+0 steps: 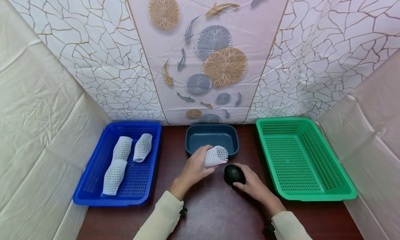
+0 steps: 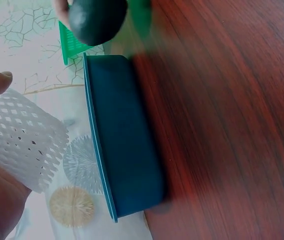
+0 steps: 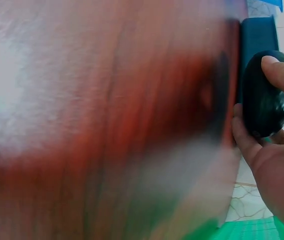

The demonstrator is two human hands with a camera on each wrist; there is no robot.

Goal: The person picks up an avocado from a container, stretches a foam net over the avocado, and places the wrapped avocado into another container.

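Observation:
My left hand [image 1: 195,167] grips a white foam net sleeve [image 1: 216,156] over the near edge of the dark teal basin [image 1: 190,148]. The sleeve's open end points right, and in the left wrist view its mesh [image 2: 27,137] stands out between thumb and palm. A dark green, oval avocado [image 1: 233,174] sits in my right hand [image 1: 254,186], just right of and below the sleeve. Thumb and fingers curl round the avocado [image 3: 264,95] in the right wrist view. Fruit and sleeve are apart.
At the left stands a blue basket [image 1: 140,195] holding several white foam net sleeves [image 1: 114,177], which look plump. A green basket [image 1: 312,163] is at the right. All stand on a dark red wooden table [image 1: 206,212], with a patterned cloth [image 1: 215,104] behind.

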